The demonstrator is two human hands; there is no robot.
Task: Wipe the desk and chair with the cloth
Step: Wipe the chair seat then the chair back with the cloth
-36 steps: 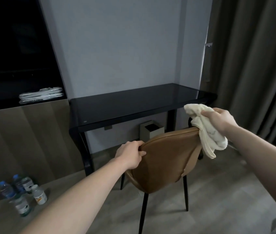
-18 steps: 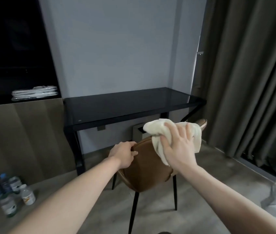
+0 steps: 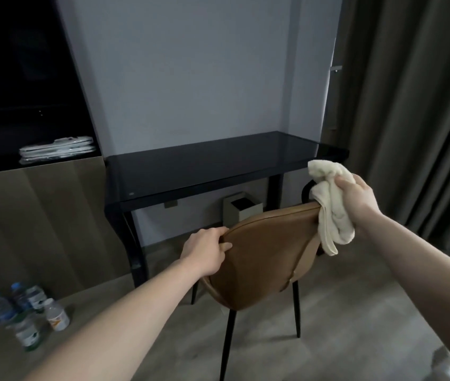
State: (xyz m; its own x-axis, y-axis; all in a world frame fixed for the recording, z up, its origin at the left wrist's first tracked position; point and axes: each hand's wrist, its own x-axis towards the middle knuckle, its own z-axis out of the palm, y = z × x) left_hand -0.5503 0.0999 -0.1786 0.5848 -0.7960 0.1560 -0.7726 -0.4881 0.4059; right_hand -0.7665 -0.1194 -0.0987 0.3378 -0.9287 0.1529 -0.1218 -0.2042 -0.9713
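A single wide-angle view from the person's head looks forward and down. Both forearms run in from the bottom edge toward the middle, so the hands are close to the lens: the left hand [image 3: 207, 250] lies near centre and the right hand [image 3: 357, 198] at about 3 o'clock. The chair [image 3: 267, 254] stands nearest, just below centre, its back toward the camera. The black tabletop [image 3: 204, 166] lies farther off at centre, against the grey wall [image 3: 204, 72] at 12 o'clock. Curtains [image 3: 411, 105] fill 2 o'clock, floor [image 3: 342, 325] covers 5 o'clock, water bottles [image 3: 25, 312] sit at 8 o'clock. Straight lines bow near the edges
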